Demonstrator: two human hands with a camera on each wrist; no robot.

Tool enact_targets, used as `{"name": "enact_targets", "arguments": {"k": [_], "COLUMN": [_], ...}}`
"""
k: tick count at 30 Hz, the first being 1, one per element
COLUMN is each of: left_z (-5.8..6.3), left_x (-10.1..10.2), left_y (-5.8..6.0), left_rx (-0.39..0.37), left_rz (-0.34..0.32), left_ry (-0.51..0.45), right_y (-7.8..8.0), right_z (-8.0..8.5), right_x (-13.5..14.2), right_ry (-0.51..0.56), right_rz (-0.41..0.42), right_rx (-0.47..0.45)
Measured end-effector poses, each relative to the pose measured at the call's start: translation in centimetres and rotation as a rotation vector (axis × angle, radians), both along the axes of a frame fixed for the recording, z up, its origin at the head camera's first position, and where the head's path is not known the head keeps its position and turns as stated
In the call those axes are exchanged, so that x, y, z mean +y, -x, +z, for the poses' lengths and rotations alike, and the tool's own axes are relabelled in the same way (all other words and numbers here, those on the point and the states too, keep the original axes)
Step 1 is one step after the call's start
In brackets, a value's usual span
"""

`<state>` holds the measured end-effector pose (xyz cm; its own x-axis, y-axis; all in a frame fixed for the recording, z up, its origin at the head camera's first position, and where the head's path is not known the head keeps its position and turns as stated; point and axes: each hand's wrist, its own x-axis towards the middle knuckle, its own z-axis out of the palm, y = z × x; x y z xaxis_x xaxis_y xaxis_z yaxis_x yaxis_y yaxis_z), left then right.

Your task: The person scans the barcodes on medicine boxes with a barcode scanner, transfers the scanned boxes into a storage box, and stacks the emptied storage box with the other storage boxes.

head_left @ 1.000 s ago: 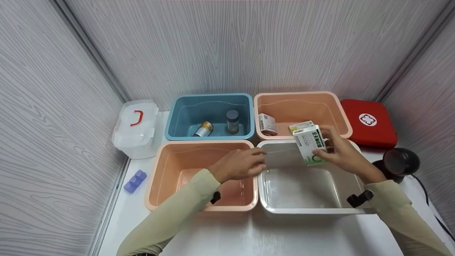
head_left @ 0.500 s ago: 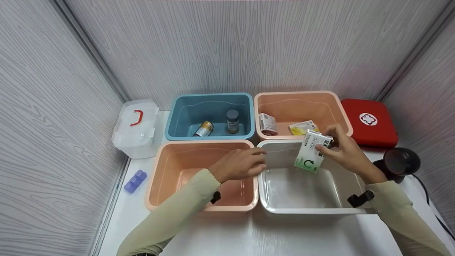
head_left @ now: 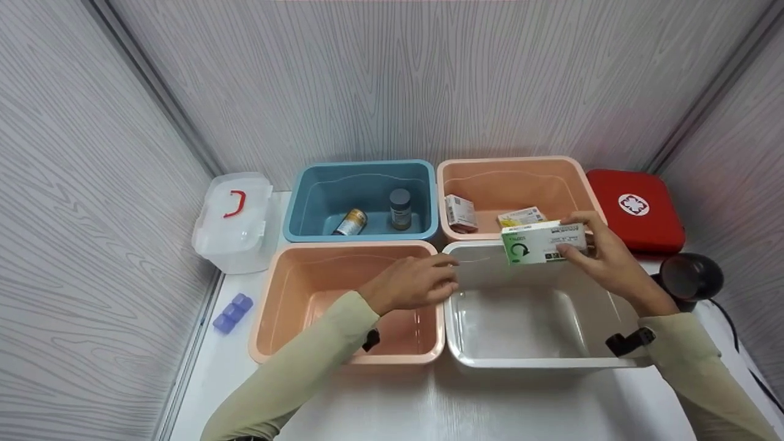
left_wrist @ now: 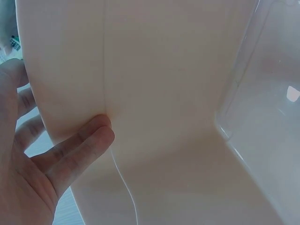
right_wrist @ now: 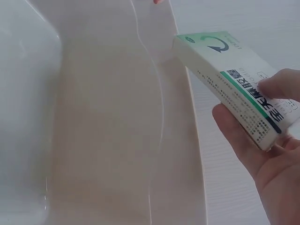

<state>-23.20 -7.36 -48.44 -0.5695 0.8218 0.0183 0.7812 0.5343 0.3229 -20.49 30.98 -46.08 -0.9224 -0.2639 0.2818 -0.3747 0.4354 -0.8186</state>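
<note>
My right hand (head_left: 600,260) holds a white and green medicine box (head_left: 536,245) over the far side of the white bin (head_left: 520,364). In the right wrist view, the thumb lies on one broad face of the medicine box (right_wrist: 239,79) and the fingers are behind it. My left hand (head_left: 410,285) hovers with loosely curled fingers over the right rim of the front peach bin (head_left: 349,358). In the left wrist view, the fingertips of the left hand (left_wrist: 51,159) overlap that bin's wall, and nothing shows between them.
The blue bin (head_left: 361,237) contains two bottles. Medicine boxes (head_left: 520,217) lie in the rear peach bin (head_left: 514,162). A clear case (head_left: 236,220) and purple pillbox (head_left: 233,312) are left; a red first-aid case (head_left: 637,233) and black rounded object (head_left: 689,278) are right.
The medicine box has turned in my right hand from tilted upright to lying sideways, its green end now pointing left. The right hand has shifted slightly right; the left hand stays still.
</note>
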Motion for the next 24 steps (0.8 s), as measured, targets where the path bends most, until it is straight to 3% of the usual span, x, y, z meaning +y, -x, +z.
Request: {"name": "enact_targets", "arguments": {"k": [5,9,17,21,24], "left_z": [0.0,0.0,0.0,0.0,0.1], "left_x": [-0.1,-0.1,0.0,0.0,0.0], "left_y": [0.0,0.0,0.0,0.0,0.0], "left_rx": [-0.002,0.009,0.008,0.017,0.02], "left_rz": [0.002,0.0,0.0,-0.003,0.001], "left_ry": [0.002,0.002,-0.006,-0.006,-0.007], "right_y": [-0.3,-0.6,-1.4,-2.0,-2.4], "right_z": [0.2,0.4,0.7,0.5,0.3], "right_x": [1.0,1.8,4.1,6.4,8.4], "right_ry": [0.029,-0.007,-0.163,-0.11,-0.025], "right_rz": [-0.061,-0.111,-0.078,-0.051,-0.057], "right_rx": [-0.013,-0.014,0.004,-0.033,-0.11]}}
